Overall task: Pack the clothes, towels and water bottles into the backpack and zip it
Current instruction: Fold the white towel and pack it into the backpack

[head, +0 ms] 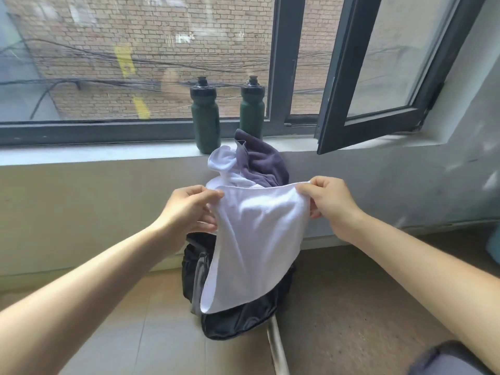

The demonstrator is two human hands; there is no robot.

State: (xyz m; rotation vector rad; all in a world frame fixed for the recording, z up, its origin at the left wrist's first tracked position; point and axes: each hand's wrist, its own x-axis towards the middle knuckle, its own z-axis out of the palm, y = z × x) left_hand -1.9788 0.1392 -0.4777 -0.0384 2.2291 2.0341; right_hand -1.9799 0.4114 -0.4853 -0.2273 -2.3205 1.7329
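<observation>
Pale floor tiles (162, 320) lie nearest, and on them the black backpack (238, 323) stands against the wall under the window. Over it hangs a white towel (257, 239), held up by its top edge. The left grip (193, 209) pinches one corner between thumb and curled fingers, the right grip (328, 201) pinches the other, and neither holds anything else. The towel looks light, soft and limp, sagging between its corners, so it likely wants folding and a hold at the edges. Behind it a white garment (221, 161) and a grey garment (265, 163) are heaped above the backpack, equally floppy; whether they sit inside its mouth cannot be told. Farther back, a dark green water bottle (204, 115) and a second water bottle (252, 109) stand upright on the window sill (108, 152). They seem rigid and smooth, best taken round the body.
</observation>
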